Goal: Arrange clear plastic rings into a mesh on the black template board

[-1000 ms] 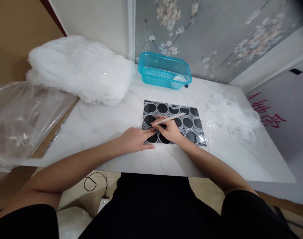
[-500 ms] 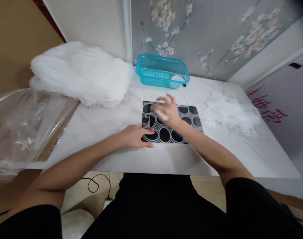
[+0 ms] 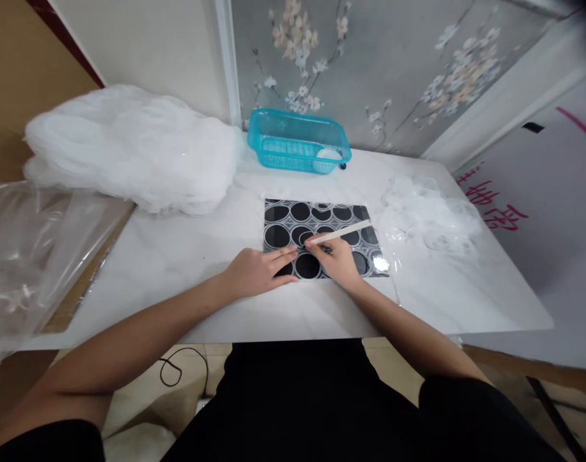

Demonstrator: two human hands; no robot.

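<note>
A black sheet with grey-ringed ovals (image 3: 300, 212) lies flat on the white table. My left hand (image 3: 257, 273) rests on the sheet's near left corner, fingers stretched out and thumb apart. Held between the fingers of my right hand (image 3: 339, 262) is a thin white strip, like a flat stick (image 3: 348, 229), slanting up to the right over the sheet. The strip's lower end is at my fingertips, close to the left hand's fingers. Part of the sheet is hidden under both hands.
Behind the sheet stands a blue plastic basket (image 3: 268, 154) with a white round item (image 3: 327, 156) inside. A large white bundle (image 3: 129, 147) fills the back left, with clear plastic (image 3: 47, 250) before it. Crumpled transparent film (image 3: 430, 215) lies right. A black cable (image 3: 177, 367) hangs below.
My right hand has come down from above the sheet to its near middle, and the white strip now shows clearly. My left hand stays on the corner, its fingers closer together. The view has shifted right.
</note>
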